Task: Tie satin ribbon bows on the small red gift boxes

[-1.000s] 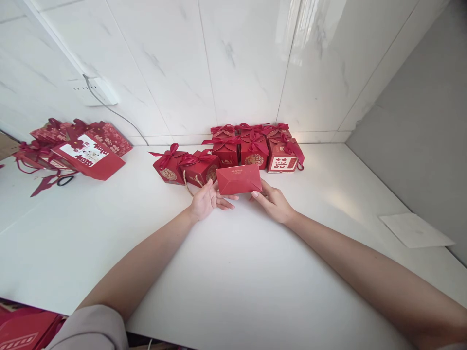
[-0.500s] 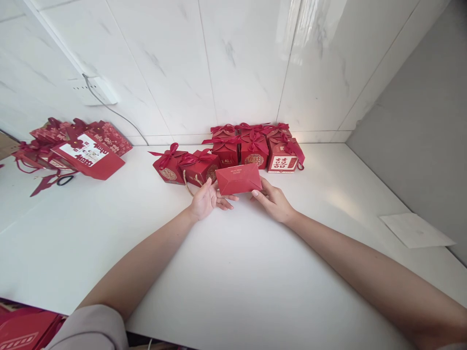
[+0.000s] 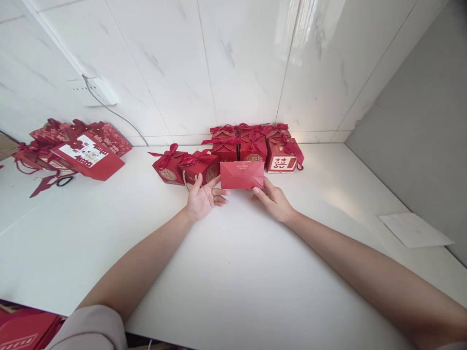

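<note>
Fingers of the right hand clamp the right end of a red packet before the ribboned boxes; the left hand is palm-up, fingers apart, one perhaps touching it.

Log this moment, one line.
right hand: holding red paper item | left hand: open at its left edge, contact unclear | ribboned boxes: behind
</note>
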